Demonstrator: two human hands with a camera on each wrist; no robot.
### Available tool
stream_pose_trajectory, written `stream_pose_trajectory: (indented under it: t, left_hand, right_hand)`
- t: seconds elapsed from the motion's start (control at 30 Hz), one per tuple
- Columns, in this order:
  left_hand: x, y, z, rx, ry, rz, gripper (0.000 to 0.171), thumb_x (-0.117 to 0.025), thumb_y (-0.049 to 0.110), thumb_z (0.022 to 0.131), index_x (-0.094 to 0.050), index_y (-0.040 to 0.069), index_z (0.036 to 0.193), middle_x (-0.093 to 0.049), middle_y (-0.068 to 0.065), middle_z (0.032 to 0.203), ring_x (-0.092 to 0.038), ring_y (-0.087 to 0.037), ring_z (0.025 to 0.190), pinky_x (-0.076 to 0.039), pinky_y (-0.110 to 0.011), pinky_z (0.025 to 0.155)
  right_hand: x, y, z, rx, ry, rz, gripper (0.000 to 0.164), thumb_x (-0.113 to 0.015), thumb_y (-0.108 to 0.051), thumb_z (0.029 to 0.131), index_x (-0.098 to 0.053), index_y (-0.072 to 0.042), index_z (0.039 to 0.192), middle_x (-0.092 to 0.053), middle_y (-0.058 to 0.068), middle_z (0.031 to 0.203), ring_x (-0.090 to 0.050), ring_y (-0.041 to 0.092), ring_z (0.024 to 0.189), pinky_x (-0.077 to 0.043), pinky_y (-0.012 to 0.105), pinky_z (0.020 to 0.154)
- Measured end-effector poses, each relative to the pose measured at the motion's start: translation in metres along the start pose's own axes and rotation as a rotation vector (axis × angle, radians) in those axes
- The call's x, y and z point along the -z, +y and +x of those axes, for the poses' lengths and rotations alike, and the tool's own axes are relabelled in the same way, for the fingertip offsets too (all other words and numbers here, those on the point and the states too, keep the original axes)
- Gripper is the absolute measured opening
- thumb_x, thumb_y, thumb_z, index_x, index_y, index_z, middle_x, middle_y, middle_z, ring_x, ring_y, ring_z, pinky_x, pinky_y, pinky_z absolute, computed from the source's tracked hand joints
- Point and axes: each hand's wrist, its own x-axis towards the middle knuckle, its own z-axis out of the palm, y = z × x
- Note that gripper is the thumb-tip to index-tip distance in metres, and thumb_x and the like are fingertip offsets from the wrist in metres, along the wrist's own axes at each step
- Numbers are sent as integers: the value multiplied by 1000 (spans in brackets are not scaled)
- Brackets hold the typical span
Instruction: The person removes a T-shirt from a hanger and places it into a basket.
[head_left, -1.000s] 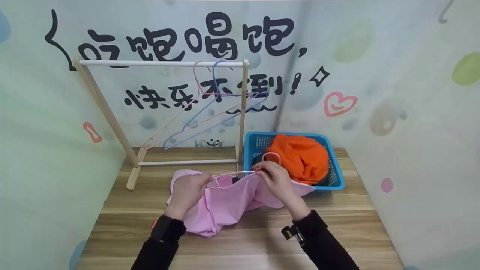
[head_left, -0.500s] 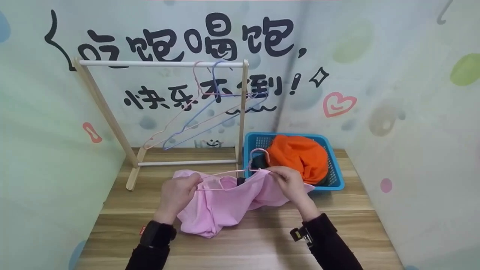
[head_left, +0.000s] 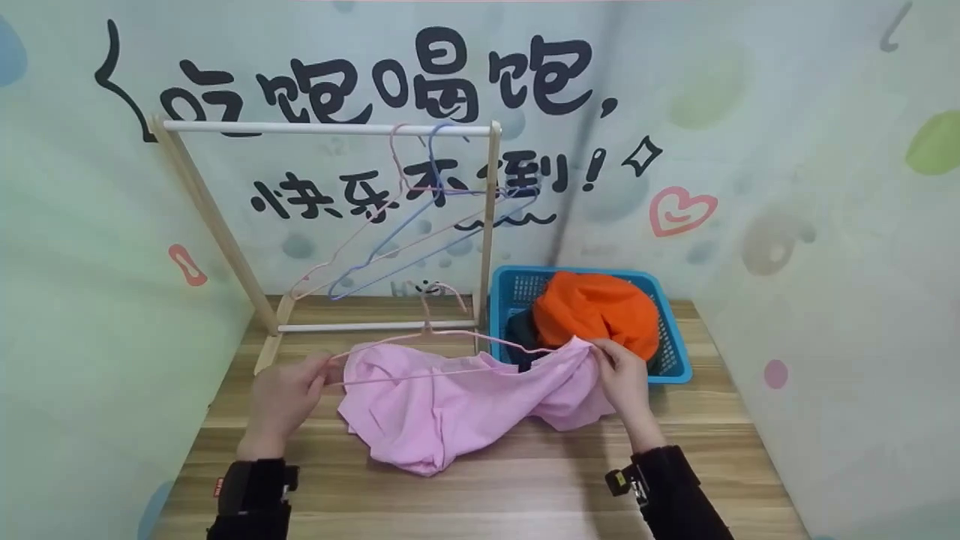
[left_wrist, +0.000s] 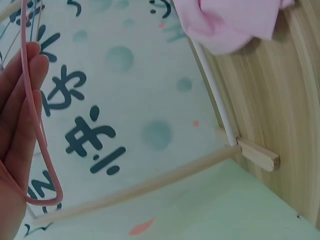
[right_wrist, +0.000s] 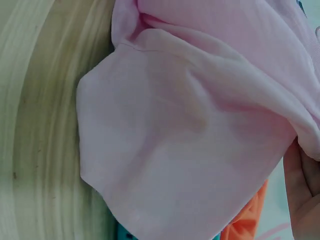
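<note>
A pink clothes hanger (head_left: 427, 328) spans the middle of the head view, its hook pointing up. My left hand (head_left: 285, 394) holds its left end, which lies outside the fabric. In the left wrist view the bent end of the hanger (left_wrist: 36, 112) crosses the fingers. The right part of the hanger runs into the neck of a pink shirt (head_left: 450, 420). With fingertips and thumb, my right hand (head_left: 624, 379) pinches the shirt's right shoulder; the hanger's tip there is hidden by fabric. Below that hand, a pink sleeve (right_wrist: 165, 125) hangs down in the right wrist view.
Behind the shirt stands a wooden rack with a white top rail (head_left: 300, 128). A pink hanger (head_left: 330, 255) and a blue hanger (head_left: 382, 244) hang from it. A blue basket (head_left: 675, 360) at right holds an orange garment (head_left: 596, 307) and dark cloth.
My left hand has moved left and slightly down with the hanger, whose hook shifted left. My right hand has moved right, stretching the shirt's shoulder towards the basket's front.
</note>
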Motion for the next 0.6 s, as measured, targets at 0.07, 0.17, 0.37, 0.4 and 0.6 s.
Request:
stream_pose_trajectory:
  t: [0.07,0.17,0.37,0.4,0.6]
  left_hand:
    - [4,-4,-1,23,25,-10,14,-71,3,82,-59,10,84,-58,-3,55,-41,-16,40,-33,-37,37]
    - [8,-8,-3,61,68,-49,19,-63,17,97,-60,9,80,-64,-1,60,-51,-18,43,-36,-37,39]
    - [12,-11,-4,151,138,-105,37,-51,28,105,-62,7,77,-67,-5,62,-60,-24,48,-37,-38,42]
    - [13,-11,-4,168,144,-107,30,-55,21,103,-62,6,78,-67,-6,63,-61,-25,48,-37,-38,42]
    - [21,-10,5,315,178,-146,15,-61,5,97,-61,3,83,-70,-10,69,-67,-30,59,-40,-30,49]
  right_hand:
    - [0,5,-2,-22,5,-7,12,-70,-5,92,-75,-1,102,-73,13,97,-66,29,87,-53,46,86]
    - [1,12,-6,-3,10,-21,11,-70,-5,92,-75,-1,101,-73,13,96,-68,30,87,-53,46,84]
    - [0,30,-22,111,-27,-53,11,-70,-2,90,-72,-6,100,-73,6,93,-67,22,82,-52,40,78]
    - [-1,34,-25,133,-36,-65,11,-70,-1,90,-72,-6,100,-73,5,92,-66,21,80,-52,38,77]
    - [-1,56,-40,249,-78,-143,11,-71,2,87,-70,-3,97,-71,8,90,-64,23,75,-52,40,69]
